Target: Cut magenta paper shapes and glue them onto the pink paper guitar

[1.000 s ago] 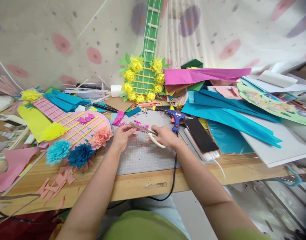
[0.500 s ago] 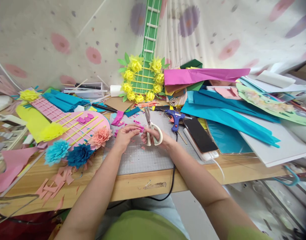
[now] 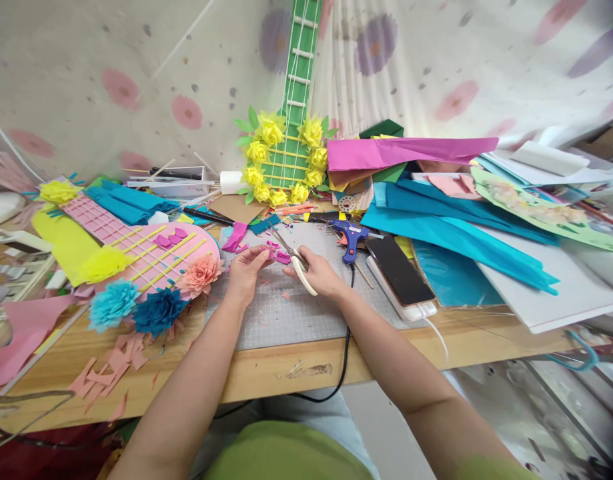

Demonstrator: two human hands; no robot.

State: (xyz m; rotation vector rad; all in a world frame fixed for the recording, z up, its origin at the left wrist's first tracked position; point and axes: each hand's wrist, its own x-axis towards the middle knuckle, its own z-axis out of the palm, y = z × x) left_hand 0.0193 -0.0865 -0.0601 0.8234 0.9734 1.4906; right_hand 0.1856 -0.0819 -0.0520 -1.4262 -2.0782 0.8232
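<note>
Over the grey cutting mat (image 3: 286, 320), my left hand (image 3: 247, 273) is closed in a pinch on a small piece of magenta paper (image 3: 271, 254) that shows at its fingertips. My right hand (image 3: 320, 272) is wrapped round a pair of scissors (image 3: 302, 272) with cream handles. Their blades point up and to the left, towards the left hand. A folded magenta strip (image 3: 283, 257) lies by the blades, between the two hands. Another magenta paper piece (image 3: 235, 237) and several scraps lie at the mat's back left.
A pink paper guitar (image 3: 159, 253) with paper flowers lies at left; a green one (image 3: 289, 157) with yellow roses stands behind. A blue glue gun (image 3: 352, 240), a phone (image 3: 400, 272) on a white power strip, and blue crepe paper (image 3: 451, 233) are at right.
The scissors have tilted from upright to pointing left, and my right hand has turned with them. The hands have parted slightly, and a magenta strip now shows between them.
</note>
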